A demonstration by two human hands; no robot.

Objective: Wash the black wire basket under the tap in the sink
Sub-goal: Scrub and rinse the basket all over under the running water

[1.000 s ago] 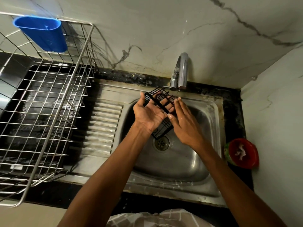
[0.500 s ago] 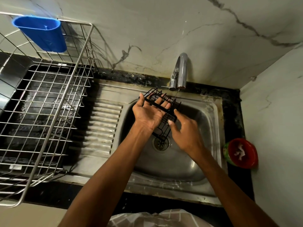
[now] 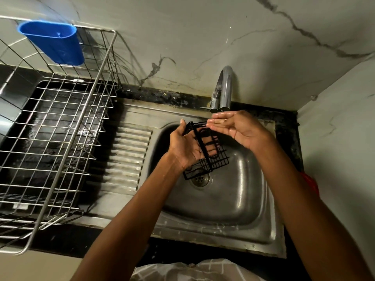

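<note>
1. Two bare hands work over the stainless steel sink basin (image 3: 233,199), and we hold the small black wire basket (image 3: 207,151) above the round drain (image 3: 200,178), toward the basin's back-left corner.
2. Our left hand (image 3: 186,148) carries the basket, thumb on its upper left edge and fingers showing through the wires underneath; the basket is tilted, one end up toward the tap, the other hanging low over the drain.
3. Our right hand (image 3: 235,126) holds nothing: its fingers lie straight and together, palm cupped and wet, directly below the spout of the curved chrome tap (image 3: 224,88) at the sink's back edge, just beside the basket's upper end.
4. We judge the step in hand to be catching water in the cupped palm, mid-wash; whether much water runs we cannot tell.
5. Next, we would need to tip that water onto the wires or raise the basket beneath the spout, then rub along the mesh.
6. At the counter's left stands a large steel wire dish rack (image 3: 67,126) with a blue plastic holder (image 3: 53,41) hooked on its back rim.
</note>
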